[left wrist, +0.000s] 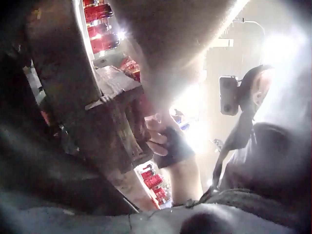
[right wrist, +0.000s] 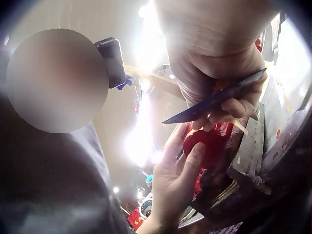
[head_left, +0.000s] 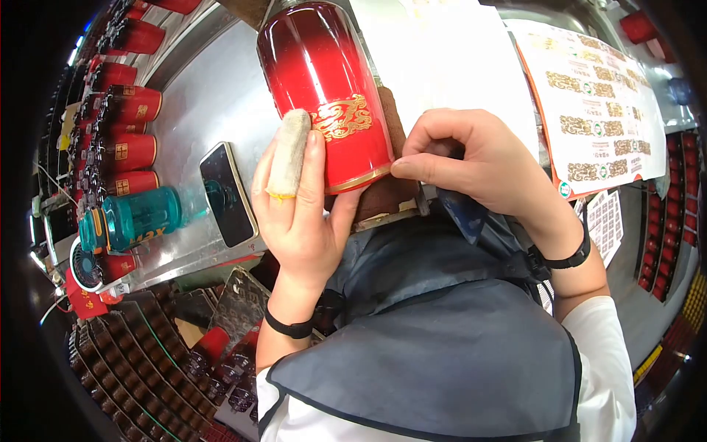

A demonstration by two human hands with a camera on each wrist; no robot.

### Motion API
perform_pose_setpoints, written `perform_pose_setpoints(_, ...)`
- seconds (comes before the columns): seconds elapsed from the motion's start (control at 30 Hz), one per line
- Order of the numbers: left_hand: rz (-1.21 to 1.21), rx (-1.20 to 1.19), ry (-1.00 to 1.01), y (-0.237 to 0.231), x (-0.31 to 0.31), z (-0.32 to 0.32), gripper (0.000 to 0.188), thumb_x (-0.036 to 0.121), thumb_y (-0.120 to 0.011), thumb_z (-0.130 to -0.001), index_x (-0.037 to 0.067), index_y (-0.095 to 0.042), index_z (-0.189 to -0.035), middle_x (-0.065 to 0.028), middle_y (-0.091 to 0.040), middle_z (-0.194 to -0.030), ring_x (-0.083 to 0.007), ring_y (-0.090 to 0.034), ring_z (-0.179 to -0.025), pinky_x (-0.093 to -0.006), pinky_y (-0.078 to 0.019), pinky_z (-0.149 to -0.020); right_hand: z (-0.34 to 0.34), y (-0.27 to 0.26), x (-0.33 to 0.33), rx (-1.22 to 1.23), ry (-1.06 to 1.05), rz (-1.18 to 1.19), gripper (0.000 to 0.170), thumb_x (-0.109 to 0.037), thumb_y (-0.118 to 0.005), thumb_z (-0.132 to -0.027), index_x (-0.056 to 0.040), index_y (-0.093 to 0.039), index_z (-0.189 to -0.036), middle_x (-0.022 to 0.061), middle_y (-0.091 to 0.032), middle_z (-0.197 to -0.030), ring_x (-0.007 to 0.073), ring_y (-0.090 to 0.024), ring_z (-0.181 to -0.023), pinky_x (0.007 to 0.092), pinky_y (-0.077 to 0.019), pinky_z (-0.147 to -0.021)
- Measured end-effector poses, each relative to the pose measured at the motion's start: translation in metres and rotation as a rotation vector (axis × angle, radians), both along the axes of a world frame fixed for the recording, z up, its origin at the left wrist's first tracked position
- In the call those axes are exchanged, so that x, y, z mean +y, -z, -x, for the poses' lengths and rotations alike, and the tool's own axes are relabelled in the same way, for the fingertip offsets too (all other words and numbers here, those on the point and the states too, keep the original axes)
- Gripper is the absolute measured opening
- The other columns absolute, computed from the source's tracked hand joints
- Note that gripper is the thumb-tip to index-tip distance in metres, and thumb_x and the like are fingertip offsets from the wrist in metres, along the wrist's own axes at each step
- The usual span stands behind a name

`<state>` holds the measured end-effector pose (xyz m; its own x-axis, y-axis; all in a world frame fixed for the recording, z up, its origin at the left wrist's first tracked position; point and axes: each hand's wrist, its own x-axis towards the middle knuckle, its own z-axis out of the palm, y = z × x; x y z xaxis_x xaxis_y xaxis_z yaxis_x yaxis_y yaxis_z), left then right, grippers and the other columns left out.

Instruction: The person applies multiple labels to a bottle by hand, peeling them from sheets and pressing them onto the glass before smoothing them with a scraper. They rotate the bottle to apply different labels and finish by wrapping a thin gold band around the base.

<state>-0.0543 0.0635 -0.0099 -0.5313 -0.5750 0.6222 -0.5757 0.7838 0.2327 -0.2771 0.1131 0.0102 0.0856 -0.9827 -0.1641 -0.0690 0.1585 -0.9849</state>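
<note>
Now the left hand (head_left: 298, 210) grips the red jar (head_left: 324, 85), seemingly to steady it, as the right hand (head_left: 475, 158), clasping a blade (right wrist: 214, 100), touches its rim (head_left: 361, 180).

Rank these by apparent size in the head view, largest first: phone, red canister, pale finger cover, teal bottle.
1. Red canister
2. Teal bottle
3. Phone and pale finger cover: too close to rank; the cover seems nearer the camera.
</note>
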Motion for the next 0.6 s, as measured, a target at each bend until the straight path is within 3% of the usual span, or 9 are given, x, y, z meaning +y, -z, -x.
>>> perform_pose_setpoints(0.27, -0.054, 0.0, -0.008, 0.003, 0.001, -0.006, 0.068, 0.02, -0.084, -0.077, -0.002, -0.058, -0.136, -0.0222, -0.058, -0.139, -0.0385, -0.058, -0.124, -0.0446, -0.0464, -0.104, 0.007, 0.0, 0.002, -0.01, -0.002, -0.002, 0.02, -0.017, -0.073, -0.092, -0.0005, -0.068, -0.083, -0.0055, -0.054, -0.063, 0.0014, -0.044, -0.059, 0.0208, -0.0348, -0.051)
perform_pose_setpoints(0.33, -0.087, 0.04, 0.01, 0.007, 0.0, -0.01, 0.065, 0.016, -0.08, -0.085, -0.005, -0.053, -0.14, -0.0227, -0.058, -0.139, -0.0381, -0.058, -0.125, -0.0417, -0.0439, -0.107, 0.007, 0.002, 0.002, -0.003, -0.002, 0.006, 0.019, -0.017, -0.073, -0.093, -0.0008, -0.068, -0.083, -0.006, -0.054, -0.063, 0.0012, -0.043, -0.058, 0.0207, -0.0343, -0.051)
perform_pose_setpoints(0.6, -0.179, 0.076, -0.025, 0.012, 0.004, -0.014, 0.061, 0.013, -0.077, -0.088, -0.006, -0.052, -0.141, -0.0227, -0.058, -0.139, -0.0341, -0.059, -0.126, -0.0386, -0.0474, -0.104, 0.002, 0.004, -0.004, 0.008, -0.01, -0.019, 0.021, -0.017, -0.074, -0.092, -0.0005, -0.068, -0.082, -0.0058, -0.053, -0.062, 0.0015, -0.043, -0.058, 0.0213, -0.0348, -0.051)
